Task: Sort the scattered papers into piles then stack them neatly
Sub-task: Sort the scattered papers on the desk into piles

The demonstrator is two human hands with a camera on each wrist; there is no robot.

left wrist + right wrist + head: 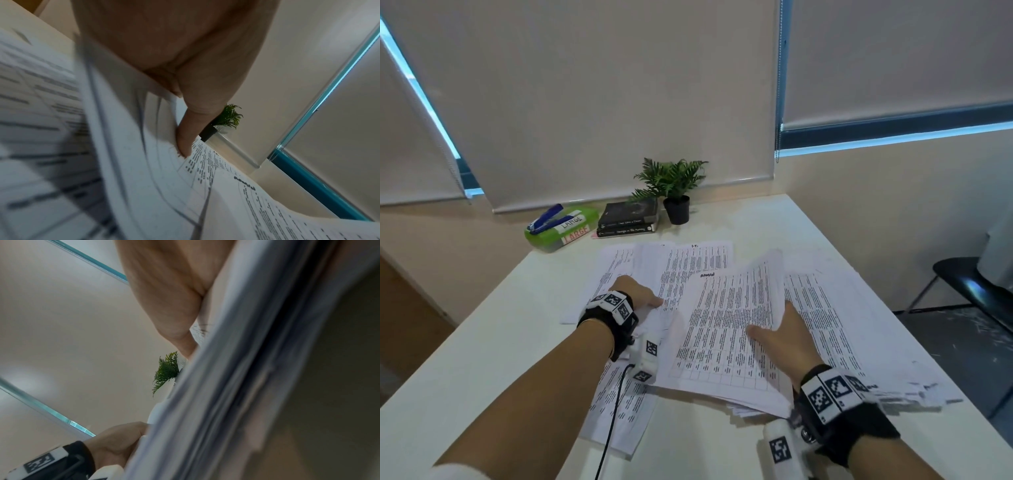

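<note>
Printed table sheets lie scattered over the white table. My right hand grips a thick bundle of sheets at its right edge, thumb on top and fingers underneath, and that edge is lifted and curled. In the right wrist view the bundle's edges fill the frame under the thumb. My left hand holds the bundle's left side. Its thumb presses on curled sheets, and its fingers are hidden beneath them. More sheets spread toward the front edge under my left forearm.
A green box with a blue stapler on it, two stacked dark books and a small potted fern stand along the far edge. A black chair is right of the table. A black cable runs from my left wrist.
</note>
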